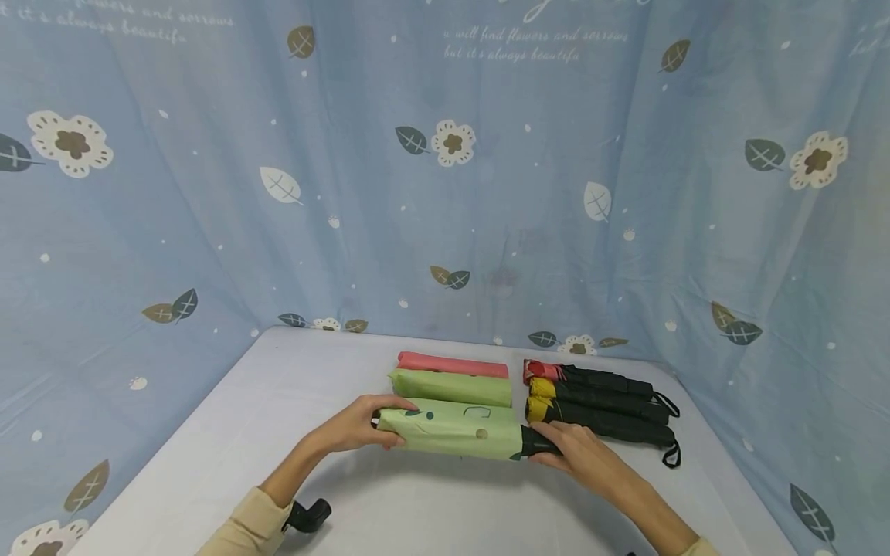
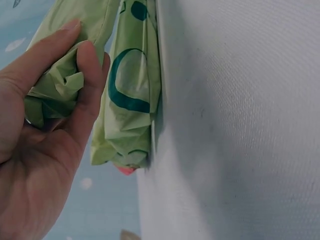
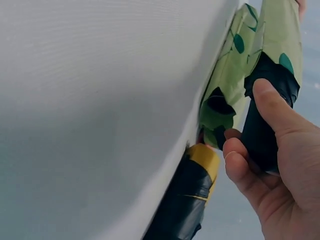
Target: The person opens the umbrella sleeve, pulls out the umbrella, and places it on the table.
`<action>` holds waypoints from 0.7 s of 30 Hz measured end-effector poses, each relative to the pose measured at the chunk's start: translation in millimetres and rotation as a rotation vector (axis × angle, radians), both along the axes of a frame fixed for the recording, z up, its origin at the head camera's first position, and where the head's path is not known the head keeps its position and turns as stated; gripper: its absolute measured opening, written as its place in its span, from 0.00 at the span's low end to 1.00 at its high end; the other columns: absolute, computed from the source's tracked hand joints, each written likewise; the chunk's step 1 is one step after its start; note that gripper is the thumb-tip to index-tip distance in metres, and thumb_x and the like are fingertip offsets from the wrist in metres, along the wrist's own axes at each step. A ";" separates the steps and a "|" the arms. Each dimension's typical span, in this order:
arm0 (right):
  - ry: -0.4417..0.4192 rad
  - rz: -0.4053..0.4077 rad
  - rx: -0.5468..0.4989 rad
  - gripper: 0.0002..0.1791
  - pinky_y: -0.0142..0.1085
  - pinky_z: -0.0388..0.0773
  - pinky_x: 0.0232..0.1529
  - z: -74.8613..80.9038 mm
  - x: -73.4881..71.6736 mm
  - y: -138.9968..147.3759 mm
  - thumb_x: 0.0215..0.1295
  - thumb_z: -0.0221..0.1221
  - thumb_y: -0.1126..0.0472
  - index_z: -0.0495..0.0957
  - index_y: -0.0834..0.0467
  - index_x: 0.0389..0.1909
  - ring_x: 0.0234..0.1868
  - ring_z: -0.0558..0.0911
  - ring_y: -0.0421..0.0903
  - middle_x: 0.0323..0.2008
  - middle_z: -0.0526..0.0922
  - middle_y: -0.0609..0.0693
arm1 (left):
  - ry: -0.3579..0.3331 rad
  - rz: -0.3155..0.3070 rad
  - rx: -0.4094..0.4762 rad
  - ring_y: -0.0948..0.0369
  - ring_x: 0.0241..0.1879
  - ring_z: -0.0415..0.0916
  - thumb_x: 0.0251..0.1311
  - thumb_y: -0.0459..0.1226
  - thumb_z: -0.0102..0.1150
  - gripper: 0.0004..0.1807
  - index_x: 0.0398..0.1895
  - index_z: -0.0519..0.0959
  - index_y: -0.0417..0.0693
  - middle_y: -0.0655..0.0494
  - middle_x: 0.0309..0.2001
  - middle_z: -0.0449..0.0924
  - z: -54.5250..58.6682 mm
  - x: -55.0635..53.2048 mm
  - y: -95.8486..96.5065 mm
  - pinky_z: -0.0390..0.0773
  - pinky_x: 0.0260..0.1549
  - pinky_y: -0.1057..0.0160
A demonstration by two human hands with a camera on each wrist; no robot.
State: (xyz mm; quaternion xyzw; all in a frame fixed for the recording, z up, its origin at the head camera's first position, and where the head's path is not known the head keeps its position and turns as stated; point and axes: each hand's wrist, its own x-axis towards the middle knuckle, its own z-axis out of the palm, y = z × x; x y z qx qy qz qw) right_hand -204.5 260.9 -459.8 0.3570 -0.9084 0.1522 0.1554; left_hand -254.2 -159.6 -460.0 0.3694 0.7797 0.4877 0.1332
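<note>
A folded light green umbrella (image 1: 452,429) with dark printed shapes is held level between both hands, raised over the white table. My left hand (image 1: 361,423) pinches its gathered fabric end between thumb and fingers; the crumpled cloth (image 2: 62,87) shows in the left wrist view. At the other end, my right hand (image 1: 573,452) grips the black end section (image 3: 262,130), thumb along one side and fingers curled behind. Just beyond it lies a second green umbrella (image 1: 452,386), also seen beside the left hand in the left wrist view. Behind that is a pinkish-red umbrella (image 1: 452,364).
To the right lie black folded umbrellas, two with yellow ends (image 1: 538,408) and one with a red patterned end (image 1: 538,371); wrist loops (image 1: 671,455) hang off their right ends. A blue printed curtain (image 1: 445,193) surrounds the white table (image 1: 417,510). A black curved object (image 1: 310,515) is by the left sleeve.
</note>
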 end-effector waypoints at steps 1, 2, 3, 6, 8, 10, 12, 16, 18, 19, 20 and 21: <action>0.019 -0.002 0.001 0.24 0.28 0.78 0.26 -1.1 -0.3 0.6 0.61 0.65 0.48 0.80 0.58 0.53 0.28 0.83 0.37 0.36 0.87 0.50 | 0.003 0.002 -0.007 0.62 0.30 0.83 0.56 0.38 0.70 0.28 0.62 0.76 0.53 0.45 0.48 0.78 0.3 -0.1 0.1 0.84 0.30 0.49; 0.033 -0.007 0.003 0.25 0.29 0.78 0.26 -1.8 -0.4 1.2 0.60 0.65 0.48 0.80 0.59 0.53 0.28 0.83 0.37 0.36 0.87 0.50 | 0.013 0.007 -0.022 0.63 0.31 0.82 0.56 0.39 0.71 0.28 0.62 0.76 0.55 0.46 0.49 0.79 0.7 -0.1 0.4 0.85 0.31 0.51; 0.045 -0.011 0.005 0.25 0.29 0.78 0.26 -2.6 -0.5 1.8 0.60 0.65 0.49 0.80 0.59 0.54 0.27 0.83 0.38 0.37 0.87 0.51 | 0.023 0.013 -0.039 0.64 0.34 0.82 0.56 0.40 0.71 0.28 0.61 0.76 0.56 0.47 0.51 0.79 1.2 -0.1 0.7 0.85 0.32 0.54; 0.057 -0.017 0.009 0.26 0.30 0.79 0.26 -4.4 0.3 3.9 0.60 0.65 0.49 0.80 0.61 0.54 0.27 0.84 0.39 0.38 0.87 0.54 | 0.051 0.023 -0.081 0.67 0.42 0.79 0.54 0.42 0.72 0.28 0.60 0.77 0.59 0.52 0.56 0.79 3.1 0.5 1.3 0.84 0.37 0.61; 0.050 -0.017 0.010 0.26 0.31 0.79 0.27 -5.4 1.3 5.5 0.61 0.65 0.49 0.80 0.61 0.54 0.28 0.84 0.39 0.39 0.87 0.54 | 0.067 0.025 -0.103 0.68 0.47 0.77 0.54 0.43 0.72 0.28 0.60 0.77 0.61 0.54 0.60 0.77 4.1 1.4 1.1 0.82 0.40 0.65; 0.041 -0.024 0.014 0.26 0.30 0.80 0.28 -6.2 2.7 7.5 0.61 0.65 0.49 0.80 0.61 0.55 0.28 0.83 0.38 0.38 0.86 0.53 | 0.077 0.026 -0.109 0.68 0.48 0.76 0.54 0.44 0.72 0.28 0.61 0.77 0.60 0.55 0.61 0.77 4.9 2.2 0.3 0.82 0.39 0.65; 0.031 -0.030 0.007 0.26 0.29 0.79 0.28 -7.2 3.0 9.8 0.61 0.65 0.50 0.80 0.61 0.55 0.28 0.82 0.36 0.37 0.86 0.51 | 0.102 0.032 -0.114 0.68 0.48 0.76 0.54 0.44 0.72 0.28 0.61 0.77 0.59 0.55 0.61 0.77 4.8 2.2 -1.0 0.82 0.38 0.66; 0.024 -0.033 -0.010 0.26 0.28 0.77 0.26 -9.1 3.1 16.1 0.60 0.66 0.51 0.79 0.63 0.55 0.27 0.80 0.32 0.35 0.85 0.48 | 0.167 0.038 -0.139 0.68 0.52 0.75 0.56 0.46 0.71 0.28 0.61 0.77 0.60 0.57 0.61 0.78 4.1 1.3 -3.0 0.80 0.39 0.67; 0.027 -0.031 -0.021 0.26 0.28 0.77 0.26 -11.1 2.6 19.4 0.60 0.66 0.51 0.80 0.62 0.55 0.27 0.78 0.31 0.34 0.84 0.47 | 0.182 0.030 -0.155 0.67 0.55 0.74 0.56 0.47 0.70 0.28 0.62 0.77 0.60 0.58 0.62 0.77 4.4 1.6 -3.6 0.79 0.39 0.67; 0.027 -0.028 -0.026 0.26 0.28 0.77 0.26 -12.2 2.5 21.0 0.61 0.66 0.51 0.80 0.62 0.54 0.28 0.78 0.31 0.34 0.84 0.47 | 0.188 0.026 -0.164 0.67 0.56 0.73 0.57 0.47 0.70 0.28 0.62 0.77 0.60 0.58 0.62 0.77 4.7 1.9 -3.8 0.79 0.39 0.67; 0.029 -0.027 -0.031 0.25 0.28 0.77 0.27 -13.6 2.4 22.5 0.60 0.66 0.51 0.80 0.62 0.54 0.28 0.79 0.31 0.35 0.85 0.47 | 0.190 0.020 -0.173 0.66 0.57 0.73 0.57 0.47 0.69 0.28 0.62 0.76 0.60 0.59 0.62 0.77 5.1 2.3 -4.0 0.79 0.39 0.67; 0.028 -0.026 -0.036 0.25 0.28 0.78 0.27 -14.8 2.3 24.1 0.60 0.66 0.51 0.80 0.62 0.54 0.29 0.80 0.31 0.35 0.85 0.46 | 0.190 0.019 -0.181 0.66 0.58 0.73 0.57 0.47 0.69 0.28 0.63 0.76 0.60 0.59 0.62 0.77 5.4 2.8 -4.1 0.79 0.39 0.66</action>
